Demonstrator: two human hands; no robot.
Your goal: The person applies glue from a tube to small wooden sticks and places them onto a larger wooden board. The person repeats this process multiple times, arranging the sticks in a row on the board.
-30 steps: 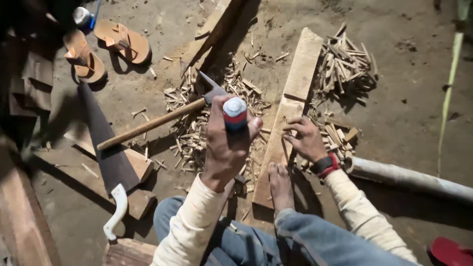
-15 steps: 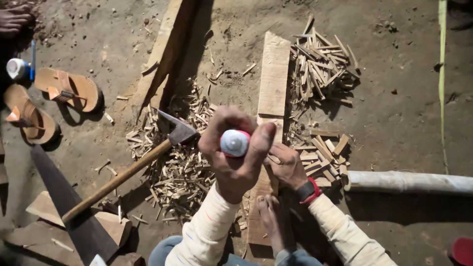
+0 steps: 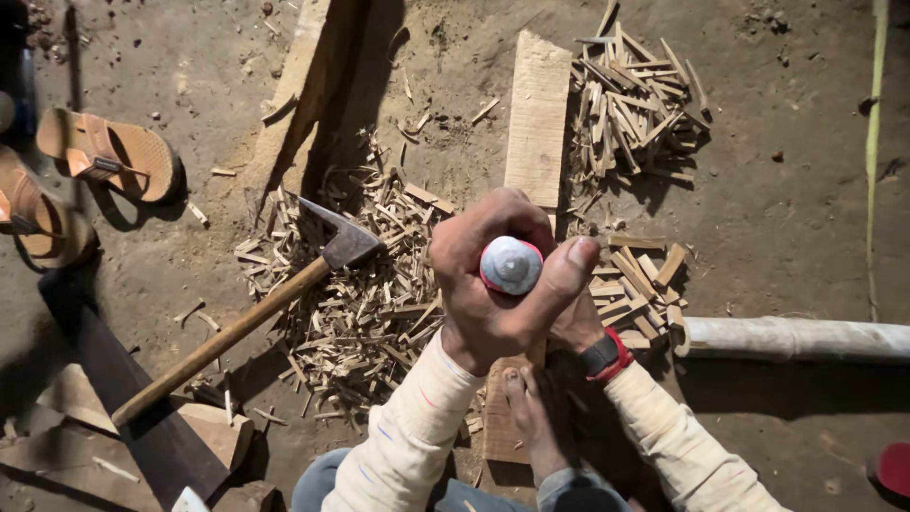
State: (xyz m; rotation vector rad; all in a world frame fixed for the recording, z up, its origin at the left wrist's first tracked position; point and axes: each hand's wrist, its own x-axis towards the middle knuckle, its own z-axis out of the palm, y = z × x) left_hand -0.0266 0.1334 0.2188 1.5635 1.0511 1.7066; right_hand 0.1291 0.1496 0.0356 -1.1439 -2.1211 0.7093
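My left hand [image 3: 474, 308] is shut around a tool whose round red and grey handle end [image 3: 511, 265] points up at the camera; its working end is hidden below. My right hand [image 3: 580, 327], with a red and black watch [image 3: 608, 356] on the wrist, lies mostly hidden under the left hand and rests on a long wooden plank [image 3: 537, 123] on the dirt floor. What its fingers hold cannot be seen. My bare foot [image 3: 531, 422] presses on the plank's near end.
An axe [image 3: 334, 239] with a wooden handle lies on a heap of wood splinters [image 3: 370, 313] to the left. Cut sticks [image 3: 635, 104] are piled to the right of the plank, above a pale pole [image 3: 796, 337]. Sandals [image 3: 109, 152] and boards [image 3: 313, 85] lie at left.
My left hand has brought the tool in over my right hand and turned its handle end-on to the camera. The view has shifted so the axe and sandals sit further left.
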